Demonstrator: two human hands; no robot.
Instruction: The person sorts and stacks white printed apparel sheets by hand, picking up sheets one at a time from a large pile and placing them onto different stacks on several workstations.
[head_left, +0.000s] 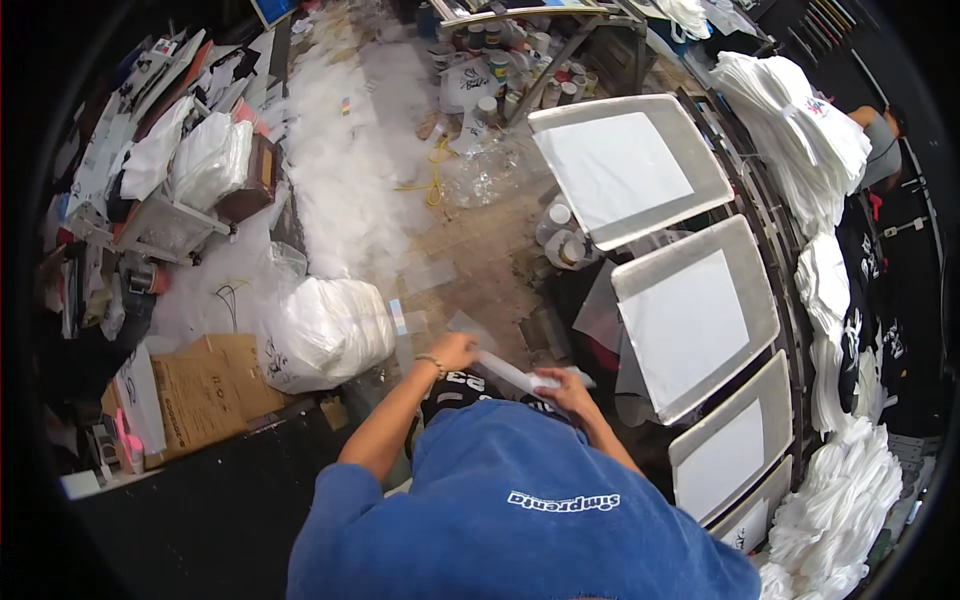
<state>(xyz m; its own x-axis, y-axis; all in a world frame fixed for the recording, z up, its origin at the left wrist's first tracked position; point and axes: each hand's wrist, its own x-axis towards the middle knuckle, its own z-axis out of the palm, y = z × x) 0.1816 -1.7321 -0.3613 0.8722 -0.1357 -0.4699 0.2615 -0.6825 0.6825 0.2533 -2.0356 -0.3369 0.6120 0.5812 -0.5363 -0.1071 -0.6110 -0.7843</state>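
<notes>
In front of my chest I hold a narrow white, slightly see-through strip point(508, 373), folded or rolled lengthwise; I cannot tell whether it is plastic or cloth. My left hand point(453, 350), with a bracelet at the wrist, is closed on its far left end. Nearer its other end, my right hand point(565, 390) pinches it, and a short white piece sticks out beyond the fingers. Under the strip lies a black cloth with white print point(455, 392), partly hidden by my hands and blue shirt. A thin translucent sheet point(468, 325) shows just beyond my left hand.
Framed flat boards with white sheets point(697, 325) stand in a row at the right, beside hanging white garments point(790, 140). A large white plastic-wrapped bundle point(335, 330) and cardboard point(215, 390) sit at the left. Jars point(560, 235) and clear plastic point(485, 178) lie ahead.
</notes>
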